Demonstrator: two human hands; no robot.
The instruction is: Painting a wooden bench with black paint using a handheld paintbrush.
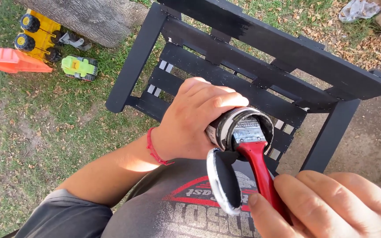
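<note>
Paint can (239, 128), small and cylindrical, lies tilted toward the viewer inside the closed left hand (195, 119), fingers wrapped fully round its wall. Contents: black paint coats the inner wall; the level is hidden. Brush (254, 147), red-handled, sits bristles-down in the opening. Lid (223, 180), black inside, hangs just below the rim. Right hand (327, 205) pinches the handle, fingers closed. Risk: further tilt could spill paint onto the grey shirt (177, 207); the lid may drop. Black wooden bench (261, 57) stands beyond the fingers.
</note>
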